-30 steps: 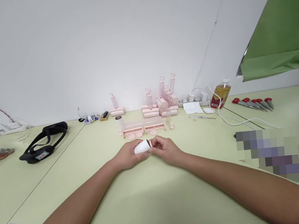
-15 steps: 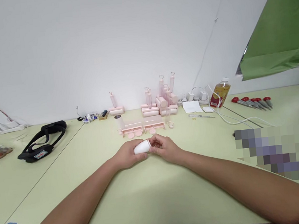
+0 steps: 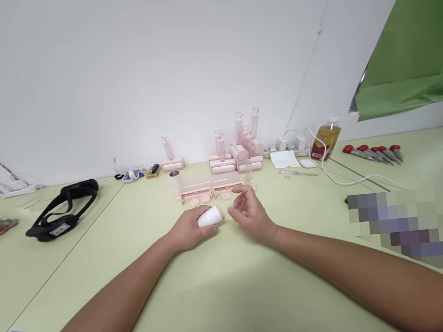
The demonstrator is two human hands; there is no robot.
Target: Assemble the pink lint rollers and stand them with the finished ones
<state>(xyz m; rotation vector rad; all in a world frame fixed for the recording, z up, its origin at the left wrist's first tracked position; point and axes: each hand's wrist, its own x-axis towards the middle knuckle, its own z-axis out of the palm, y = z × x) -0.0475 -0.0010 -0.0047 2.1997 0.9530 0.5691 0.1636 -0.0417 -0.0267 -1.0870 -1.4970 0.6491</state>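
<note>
White tube (image 3: 209,216) is gripped in L hand (image 3: 187,229) at lower ctr, fingers wrapped round it. R hand (image 3: 255,221) is held just right of it, fingers parted & curled, can't tell if anything's held. Pink trays (image 3: 196,192) are seen nr ctr

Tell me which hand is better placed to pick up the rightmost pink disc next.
Likely the right hand: it is loosely curled with nothing visibly held, and is nearer the rightmost pink disc. The left hand is gripping the white roll.
</note>
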